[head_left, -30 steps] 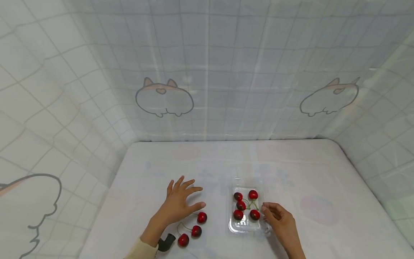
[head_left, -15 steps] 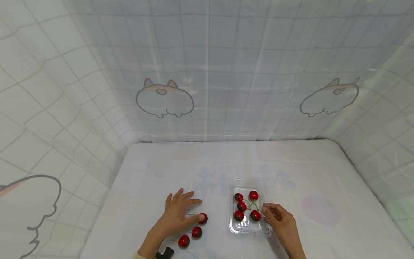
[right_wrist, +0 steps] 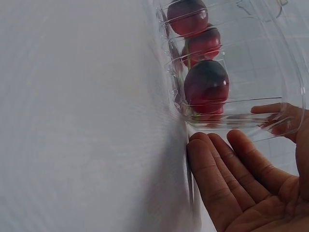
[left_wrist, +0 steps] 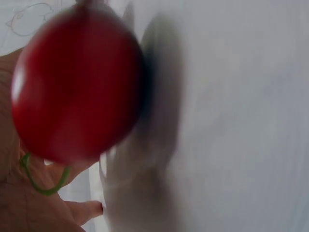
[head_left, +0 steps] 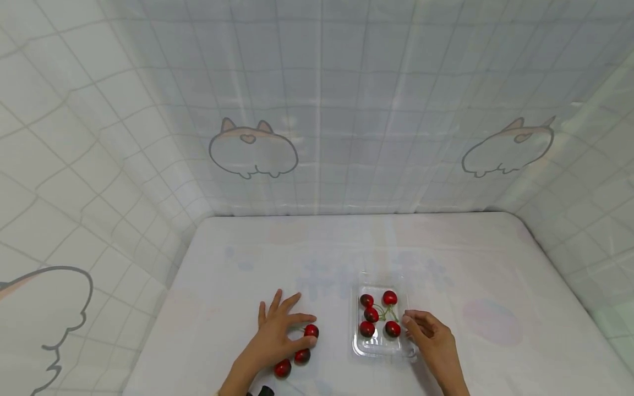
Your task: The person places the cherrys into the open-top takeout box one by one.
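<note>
White patterned walls [head_left: 317, 192]: grid lines plus a few cartoon critter prints, around the far side and both ends.
Desk [head_left: 307, 247]: pale with faint smudgy print, everything sits on it.
Clear plastic container [head_left: 364, 351]: right of centre, long axis running near to far.
Left hand [head_left: 274, 335]: fingers fanned wide, thumb and index on opposite sides of the far cherry with basically no gap. Honestly can't tell if that's a real grip.
Right hand [head_left: 432, 334]: part-curled, looks like a light pinch on the container's right edge, nowhere near the loose fruit.
Five boxed cherries [head_left: 371, 314]: all inside the container, stems bunched toward the middle.
Two near cherries [head_left: 283, 368]: loose, by the left thumb and wrist. Left wrist cam is mostly one huge blurry cherry, no clue which.
Far cherry [head_left: 311, 330]: the one that matters imo. Round, so no long axis; left hand's way closer, container's off to its right.
Its stem [head_left: 300, 329]: points back toward the left palm.
</note>
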The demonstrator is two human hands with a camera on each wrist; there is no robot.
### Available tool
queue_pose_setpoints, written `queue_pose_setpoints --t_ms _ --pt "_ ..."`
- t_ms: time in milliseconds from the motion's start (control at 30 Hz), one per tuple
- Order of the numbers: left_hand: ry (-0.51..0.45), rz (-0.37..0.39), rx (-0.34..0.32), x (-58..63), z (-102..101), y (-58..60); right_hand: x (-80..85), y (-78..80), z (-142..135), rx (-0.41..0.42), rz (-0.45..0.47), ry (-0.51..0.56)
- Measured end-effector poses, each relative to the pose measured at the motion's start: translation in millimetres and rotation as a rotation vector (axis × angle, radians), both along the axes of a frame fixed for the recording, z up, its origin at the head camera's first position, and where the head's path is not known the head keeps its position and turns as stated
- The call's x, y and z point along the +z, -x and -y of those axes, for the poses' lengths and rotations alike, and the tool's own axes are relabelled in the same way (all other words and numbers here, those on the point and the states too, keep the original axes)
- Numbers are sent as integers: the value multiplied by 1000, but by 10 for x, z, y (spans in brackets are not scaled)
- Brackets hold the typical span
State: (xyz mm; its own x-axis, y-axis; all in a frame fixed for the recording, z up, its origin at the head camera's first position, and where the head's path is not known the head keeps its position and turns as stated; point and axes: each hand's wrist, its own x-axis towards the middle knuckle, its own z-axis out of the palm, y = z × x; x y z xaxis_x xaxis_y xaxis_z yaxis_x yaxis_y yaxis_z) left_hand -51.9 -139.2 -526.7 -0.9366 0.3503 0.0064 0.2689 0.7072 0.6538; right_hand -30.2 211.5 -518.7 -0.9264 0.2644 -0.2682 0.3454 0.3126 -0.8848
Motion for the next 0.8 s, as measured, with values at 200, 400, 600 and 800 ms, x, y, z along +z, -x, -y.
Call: queue_pose_setpoints --t_ms 200,400,600,800 --pt "-2 8 -10 52 -17 -11 7 4 3 -6 -8 4" --pt "-5 14 -19 84 -5 6 12 11 2 -8 -17 6" --pt "14 27 -14 110 -6 24 11 2 -1 -5 -12 6" --pt "3 72 -3 156 -5 31 12 -19 -6 0 -2 0"
